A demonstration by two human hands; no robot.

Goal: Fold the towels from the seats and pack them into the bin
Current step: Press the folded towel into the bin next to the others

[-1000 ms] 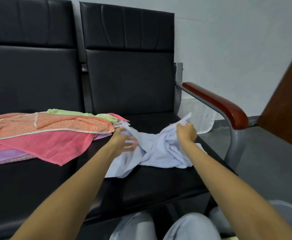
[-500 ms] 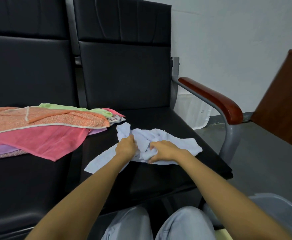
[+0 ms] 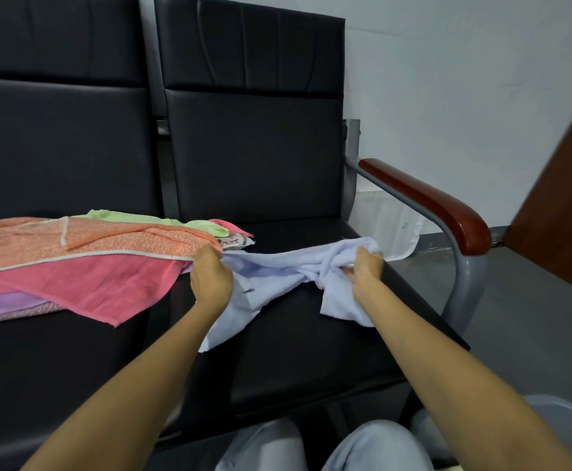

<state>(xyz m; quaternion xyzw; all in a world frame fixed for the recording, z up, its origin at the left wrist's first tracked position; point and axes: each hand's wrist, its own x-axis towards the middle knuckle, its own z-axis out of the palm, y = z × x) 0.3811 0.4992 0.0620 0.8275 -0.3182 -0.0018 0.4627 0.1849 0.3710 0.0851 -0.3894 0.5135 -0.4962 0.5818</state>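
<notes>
On the right seat (image 3: 311,362): blue towel (image 3: 278,280) lies pulled out and twisted between both hands, not yet folded.
Left grip (image 3: 211,278): fingers curled round the towel's left end, just beside the pile (image 3: 84,256).
Right grip (image 3: 366,268): clutching a bunched wad of the towel's right end.
Bin (image 3: 559,423): grey rim at lower right, beside the knees; its inside is out of view.
Risk, twist: cloth is roped at the middle, so folding it this way would likely give a lumpy bundle.
Risk, pile: a sideways tug by the left grip could drag the pile's top layer along.
Risk, slip: the smooth seat may let the hanging corner slide off the front.
Materials: towel soft, limp, creased; pile thin, flat, layered; seat black, padded, faintly glossy; armrest (image 3: 441,205) rounded red-brown wood on grey metal tube.
</notes>
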